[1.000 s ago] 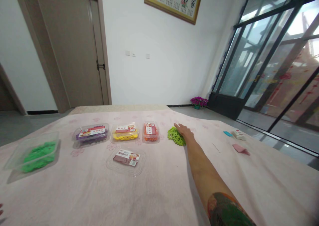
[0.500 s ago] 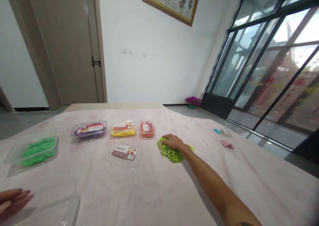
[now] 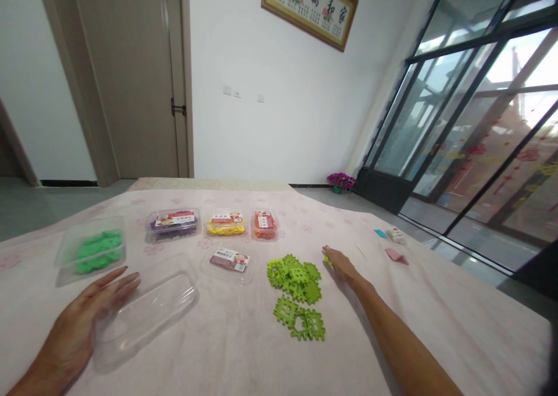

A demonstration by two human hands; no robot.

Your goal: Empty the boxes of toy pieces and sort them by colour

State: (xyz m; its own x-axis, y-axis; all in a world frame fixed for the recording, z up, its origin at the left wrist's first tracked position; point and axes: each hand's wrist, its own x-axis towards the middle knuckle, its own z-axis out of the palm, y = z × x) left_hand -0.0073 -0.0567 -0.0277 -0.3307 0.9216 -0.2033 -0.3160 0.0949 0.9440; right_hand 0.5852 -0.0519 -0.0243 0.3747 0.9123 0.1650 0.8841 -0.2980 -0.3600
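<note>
Pile of lime-green notched pieces, the landmark for this view, lying on your pink tablecloth. A few loose pieces of the same colour lie flat just on your side of the pile. To the right of the pile, your right hand reaches down to the cloth, its fingers close together and bent over a small lime-green piece; you cannot tell here whether they pinch it or only press on it. Well to the left of the pile, your left hand lies along a clear tray, fingers outstretched and near one another; the thumb is hidden, so a grip on the tray cannot be confirmed. Between tray and pile, slightly beyond, you see a labelled clear lid. Beyond the pile and leftward stand three labelled boxes: orange, yellow and purple. Farthest left of the pile on the cloth, green pieces sit in a tilted clear container. To the right of the pile, past your right hand, lie a pink scrap, a blue item and a small white item.
</note>
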